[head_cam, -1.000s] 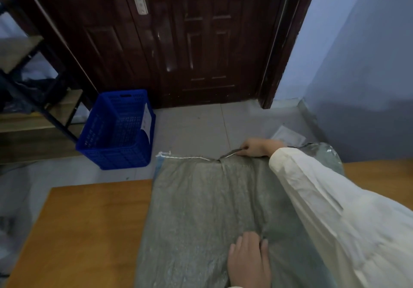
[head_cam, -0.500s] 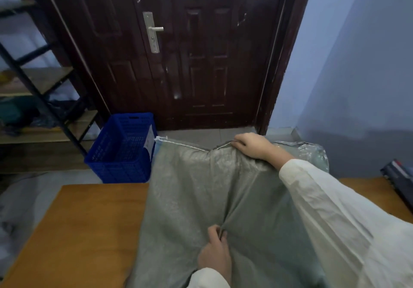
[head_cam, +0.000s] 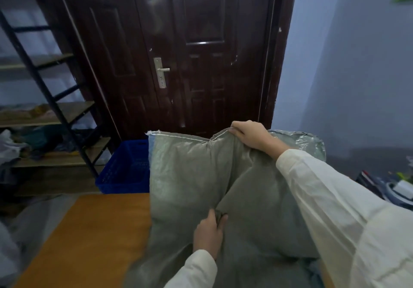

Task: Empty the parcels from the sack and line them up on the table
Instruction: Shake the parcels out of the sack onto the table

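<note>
A grey woven sack (head_cam: 192,176) stands lifted above the orange wooden table (head_cam: 93,232), its stitched end uppermost. My right hand (head_cam: 248,134) grips that top seam near its right part. My left hand (head_cam: 209,232) pinches a fold of the fabric lower down in the sack's middle. A clear plastic-wrapped parcel (head_cam: 306,141) shows just behind the sack's upper right. The sack's contents and its lower end are hidden.
A blue plastic crate (head_cam: 125,169) sits on the floor beyond the table's far edge, before a dark wooden door (head_cam: 190,64). A metal shelf rack (head_cam: 44,118) with clutter stands at the left. Assorted items (head_cam: 397,187) lie at the right edge.
Both hands have raised the sack from lying flat on the table to hanging upright; the left hand went from resting flat on it to pinching a fold. The view tilted up.
</note>
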Available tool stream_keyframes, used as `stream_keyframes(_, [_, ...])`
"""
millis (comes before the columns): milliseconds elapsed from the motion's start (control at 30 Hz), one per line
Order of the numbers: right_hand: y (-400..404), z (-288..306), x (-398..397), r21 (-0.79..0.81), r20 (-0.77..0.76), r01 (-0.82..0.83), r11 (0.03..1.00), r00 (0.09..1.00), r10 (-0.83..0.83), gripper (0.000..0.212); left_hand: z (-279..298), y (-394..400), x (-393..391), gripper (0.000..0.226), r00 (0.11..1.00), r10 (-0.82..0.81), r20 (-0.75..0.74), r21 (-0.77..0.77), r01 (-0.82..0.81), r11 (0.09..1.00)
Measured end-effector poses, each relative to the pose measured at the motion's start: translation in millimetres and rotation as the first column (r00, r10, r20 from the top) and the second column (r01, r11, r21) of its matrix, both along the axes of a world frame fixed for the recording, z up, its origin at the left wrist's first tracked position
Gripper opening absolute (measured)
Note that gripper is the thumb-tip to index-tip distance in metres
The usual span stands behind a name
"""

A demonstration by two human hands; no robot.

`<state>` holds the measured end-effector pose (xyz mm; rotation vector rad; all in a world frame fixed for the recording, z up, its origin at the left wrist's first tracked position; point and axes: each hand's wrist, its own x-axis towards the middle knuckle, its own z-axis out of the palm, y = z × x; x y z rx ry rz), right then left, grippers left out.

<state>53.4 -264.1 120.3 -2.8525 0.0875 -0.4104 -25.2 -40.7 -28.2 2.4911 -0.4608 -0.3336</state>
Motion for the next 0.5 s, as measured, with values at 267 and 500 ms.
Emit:
stream_keyframes(267, [3.3,67.4,-15.8,-0.059,0.158,-0.054,0.997,0.985,0.063,0.032,46.5,-6.1,-12.4,0.038,0.992,0.067,0.102,-0.312,-0.032,0.949])
stream_keyframes(500, [20.1,93.8,-42.4,-0.072,0.164,-0.014,0.997,0.986,0.026,0.031,43.9,-4.6,-33.2,0.044,0.983,0.099,0.155,-0.245,-0.059,0.968])
